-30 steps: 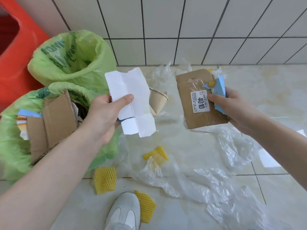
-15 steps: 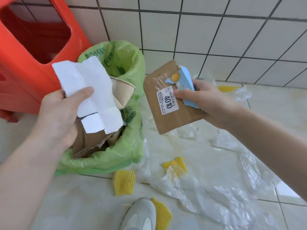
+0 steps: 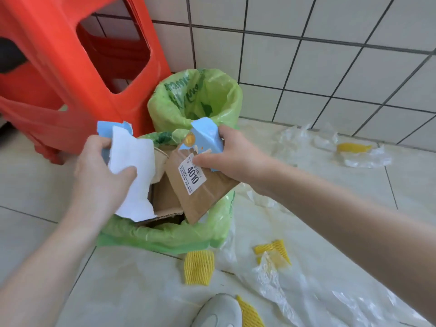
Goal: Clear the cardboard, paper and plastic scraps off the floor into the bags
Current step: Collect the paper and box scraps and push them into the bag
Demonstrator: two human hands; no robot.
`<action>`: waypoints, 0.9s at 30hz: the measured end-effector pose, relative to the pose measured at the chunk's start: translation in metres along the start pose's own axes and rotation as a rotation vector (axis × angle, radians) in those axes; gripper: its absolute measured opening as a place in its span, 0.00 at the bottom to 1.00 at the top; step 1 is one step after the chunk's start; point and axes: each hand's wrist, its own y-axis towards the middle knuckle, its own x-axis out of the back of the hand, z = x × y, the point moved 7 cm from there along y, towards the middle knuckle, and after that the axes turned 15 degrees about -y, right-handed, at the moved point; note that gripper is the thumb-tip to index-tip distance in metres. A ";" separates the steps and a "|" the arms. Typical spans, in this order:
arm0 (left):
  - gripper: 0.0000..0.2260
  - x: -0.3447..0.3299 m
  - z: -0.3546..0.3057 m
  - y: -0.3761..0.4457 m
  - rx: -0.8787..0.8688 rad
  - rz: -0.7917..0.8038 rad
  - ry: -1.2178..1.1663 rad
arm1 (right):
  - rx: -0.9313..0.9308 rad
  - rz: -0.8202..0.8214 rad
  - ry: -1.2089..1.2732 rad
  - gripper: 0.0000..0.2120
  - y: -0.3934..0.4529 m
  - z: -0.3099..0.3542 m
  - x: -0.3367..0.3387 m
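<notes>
The left hand [image 3: 101, 175] pinches a torn white-and-blue card scrap [image 3: 132, 175] and the right hand [image 3: 226, 156] a brown labelled cardboard piece [image 3: 200, 194], both over the nearer green plastic bag [image 3: 165, 237]. Lower them inside before loosening either grip, so nothing slides over the rim.

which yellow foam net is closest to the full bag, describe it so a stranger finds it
Start at the red stool, then the cardboard-filled green bag before it. The yellow net lies flat just below its front edge, beside clear plastic, unlike the others.
</notes>
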 end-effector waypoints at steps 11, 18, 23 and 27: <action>0.23 -0.046 0.016 -0.021 -0.125 0.263 0.328 | -0.052 0.041 0.174 0.18 0.015 -0.001 0.000; 0.34 -0.033 0.012 -0.028 -0.005 0.309 0.165 | -0.101 0.016 -0.161 0.22 0.017 -0.011 -0.018; 0.34 -0.015 0.009 -0.025 -0.015 0.140 0.124 | -0.087 0.027 -0.278 0.30 0.017 -0.012 -0.014; 0.35 -0.015 0.002 -0.026 -0.080 0.139 0.110 | -0.184 0.084 -0.033 0.31 0.010 -0.019 -0.013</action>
